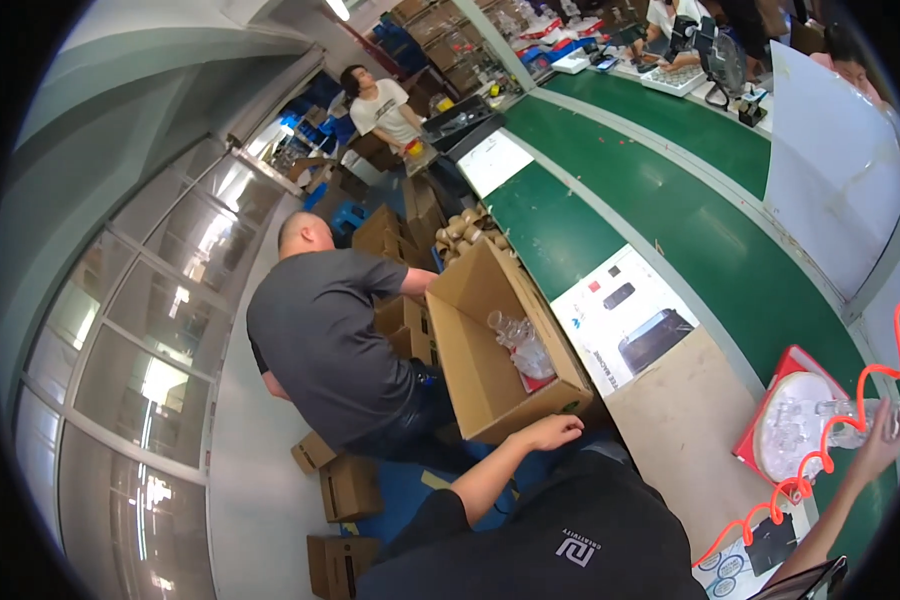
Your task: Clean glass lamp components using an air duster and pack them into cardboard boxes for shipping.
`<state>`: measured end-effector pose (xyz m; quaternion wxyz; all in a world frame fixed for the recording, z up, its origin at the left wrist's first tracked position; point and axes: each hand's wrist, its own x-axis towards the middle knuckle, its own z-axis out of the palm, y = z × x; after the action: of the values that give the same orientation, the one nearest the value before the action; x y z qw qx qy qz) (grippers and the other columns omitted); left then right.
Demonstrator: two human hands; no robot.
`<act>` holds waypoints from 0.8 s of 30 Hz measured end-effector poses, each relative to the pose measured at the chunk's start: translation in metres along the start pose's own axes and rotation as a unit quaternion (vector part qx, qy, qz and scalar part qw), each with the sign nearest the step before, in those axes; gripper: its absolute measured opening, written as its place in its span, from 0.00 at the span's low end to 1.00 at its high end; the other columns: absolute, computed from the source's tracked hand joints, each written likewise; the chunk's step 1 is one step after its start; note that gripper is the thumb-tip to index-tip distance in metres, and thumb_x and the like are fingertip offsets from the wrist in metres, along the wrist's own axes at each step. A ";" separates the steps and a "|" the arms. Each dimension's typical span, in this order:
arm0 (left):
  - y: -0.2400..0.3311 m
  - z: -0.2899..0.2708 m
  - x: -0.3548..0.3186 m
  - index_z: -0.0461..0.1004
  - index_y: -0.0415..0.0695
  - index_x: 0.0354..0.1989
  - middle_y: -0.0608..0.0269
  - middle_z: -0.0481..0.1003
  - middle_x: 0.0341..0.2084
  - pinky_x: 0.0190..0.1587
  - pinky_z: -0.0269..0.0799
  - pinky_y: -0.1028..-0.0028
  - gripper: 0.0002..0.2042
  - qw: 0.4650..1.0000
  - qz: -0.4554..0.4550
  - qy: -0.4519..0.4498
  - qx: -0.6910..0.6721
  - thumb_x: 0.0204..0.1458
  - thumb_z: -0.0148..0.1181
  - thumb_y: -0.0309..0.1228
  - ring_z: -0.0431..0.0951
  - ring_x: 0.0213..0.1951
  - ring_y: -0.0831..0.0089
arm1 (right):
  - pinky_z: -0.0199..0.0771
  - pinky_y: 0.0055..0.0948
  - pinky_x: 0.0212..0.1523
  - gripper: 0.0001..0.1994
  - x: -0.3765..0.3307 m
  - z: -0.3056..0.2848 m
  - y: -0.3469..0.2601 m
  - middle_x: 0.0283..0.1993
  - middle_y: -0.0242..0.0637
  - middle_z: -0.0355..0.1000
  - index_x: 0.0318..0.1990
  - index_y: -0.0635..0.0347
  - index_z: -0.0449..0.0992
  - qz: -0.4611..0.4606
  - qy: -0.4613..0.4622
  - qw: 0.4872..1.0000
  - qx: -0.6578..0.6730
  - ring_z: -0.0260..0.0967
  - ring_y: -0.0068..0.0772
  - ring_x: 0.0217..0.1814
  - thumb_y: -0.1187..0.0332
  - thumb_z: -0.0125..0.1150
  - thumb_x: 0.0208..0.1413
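Observation:
My right hand (884,437) is closed around a clear, glass-like piece (846,432) at the far right. Beside it, a round white tray (767,452) holds several similar clear pieces and rests on a red box (746,437). My left hand (553,432) hovers by the near edge of an open cardboard carton (460,352), its fingers loosely curled; no object shows in them. Inside the carton lie clear bottle-like pieces (526,345), some apparently wrapped in plastic. I cannot tell whether my left hand touches the carton.
An orange coiled hose (827,440) hangs before the tray. A bare board (695,420) and a printed sheet (625,318) lie along the green bench (705,240). One person (335,330) stands left of the carton; another (382,110) is farther back. Cardboard boxes (350,487) stand on the floor.

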<state>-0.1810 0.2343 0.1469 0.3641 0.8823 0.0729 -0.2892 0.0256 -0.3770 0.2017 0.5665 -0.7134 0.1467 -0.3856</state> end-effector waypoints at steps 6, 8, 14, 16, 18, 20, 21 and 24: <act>0.053 -0.003 0.052 0.63 0.38 0.57 0.53 0.74 0.47 0.53 0.69 0.68 0.20 0.983 0.151 -0.072 -0.080 0.59 0.53 0.35 0.74 0.50 0.64 | 0.68 0.27 0.55 0.16 -0.073 0.074 -0.063 0.54 0.45 0.67 0.51 0.65 0.63 -0.082 -0.053 0.995 0.018 0.68 0.31 0.52 0.72 0.60 0.58; 0.095 0.003 0.071 0.63 0.38 0.58 0.51 0.71 0.51 0.56 0.66 0.67 0.22 0.954 0.256 -0.087 -0.128 0.59 0.53 0.35 0.71 0.54 0.64 | 0.69 0.29 0.55 0.16 -0.098 0.080 -0.064 0.54 0.46 0.68 0.52 0.64 0.61 -0.009 -0.091 0.990 0.104 0.69 0.31 0.52 0.76 0.57 0.59; 0.222 0.039 0.099 0.53 0.41 0.66 0.44 0.58 0.61 0.63 0.57 0.62 0.37 0.847 0.494 -0.023 -0.194 0.49 0.64 0.36 0.60 0.62 0.52 | 0.63 0.35 0.60 0.19 -0.149 0.089 -0.097 0.50 0.42 0.67 0.55 0.64 0.61 -0.042 -0.112 0.993 0.016 0.65 0.36 0.56 0.63 0.50 0.63; 0.242 0.045 0.094 0.53 0.41 0.67 0.41 0.57 0.60 0.63 0.56 0.62 0.41 0.902 0.412 -0.008 -0.131 0.44 0.67 0.36 0.59 0.62 0.49 | 0.53 0.37 0.64 0.36 -0.162 0.091 -0.091 0.54 0.42 0.65 0.55 0.66 0.65 0.027 -0.130 0.986 0.098 0.58 0.39 0.62 0.38 0.32 0.62; 0.232 0.055 0.115 0.55 0.42 0.66 0.41 0.58 0.59 0.63 0.54 0.57 0.43 0.880 0.447 0.133 -0.091 0.40 0.69 0.37 0.58 0.62 0.47 | 0.50 0.40 0.66 0.37 -0.168 0.093 -0.118 0.59 0.44 0.61 0.56 0.64 0.67 -0.005 -0.165 0.985 0.048 0.55 0.42 0.66 0.36 0.32 0.61; 0.225 0.051 0.131 0.59 0.39 0.62 0.44 0.54 0.62 0.66 0.49 0.55 0.42 0.869 0.477 0.114 -0.071 0.36 0.72 0.39 0.52 0.65 0.49 | 0.45 0.47 0.69 0.40 -0.170 0.101 -0.143 0.69 0.48 0.53 0.57 0.60 0.71 -0.043 -0.253 0.966 -0.001 0.49 0.48 0.72 0.32 0.31 0.58; 0.213 0.054 0.140 0.58 0.39 0.62 0.45 0.55 0.62 0.66 0.51 0.56 0.42 0.861 0.484 0.070 -0.137 0.37 0.72 0.38 0.53 0.65 0.50 | 0.47 0.47 0.68 0.36 -0.167 0.107 -0.153 0.69 0.48 0.53 0.56 0.61 0.71 -0.102 -0.251 0.962 -0.042 0.49 0.48 0.71 0.37 0.37 0.59; 0.219 0.036 0.136 0.55 0.37 0.63 0.44 0.64 0.58 0.60 0.60 0.59 0.40 0.862 0.493 0.038 -0.111 0.40 0.69 0.29 0.64 0.60 0.51 | 0.52 0.44 0.66 0.26 -0.166 0.071 -0.163 0.68 0.47 0.55 0.54 0.62 0.73 -0.116 -0.231 0.961 -0.098 0.52 0.46 0.70 0.50 0.47 0.60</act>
<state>-0.0115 0.0398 0.1811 0.5518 0.7669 -0.3264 -0.0284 -0.0700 -0.1687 0.2843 0.4638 -0.8473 -0.0349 -0.2566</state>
